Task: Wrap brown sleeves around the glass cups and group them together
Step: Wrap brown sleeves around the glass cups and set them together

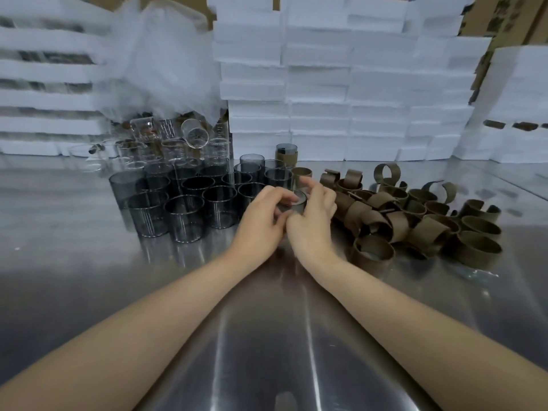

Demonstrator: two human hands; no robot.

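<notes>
Head: foam stacks (320,84) behind held cup (297,204)

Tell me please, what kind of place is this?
Probably a packing workshop or small factory: stacks of white foam trays behind, many identical glass cups and a heap of brown sleeves on a steel table.

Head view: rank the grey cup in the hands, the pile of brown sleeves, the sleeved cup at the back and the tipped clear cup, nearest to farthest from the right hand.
1. Grey cup: gripped by the right hand.
2. Pile of brown sleeves: just to its right.
3. Sleeved cup: behind, toward the white boxes.
4. Tipped clear cup: far back left.
</notes>
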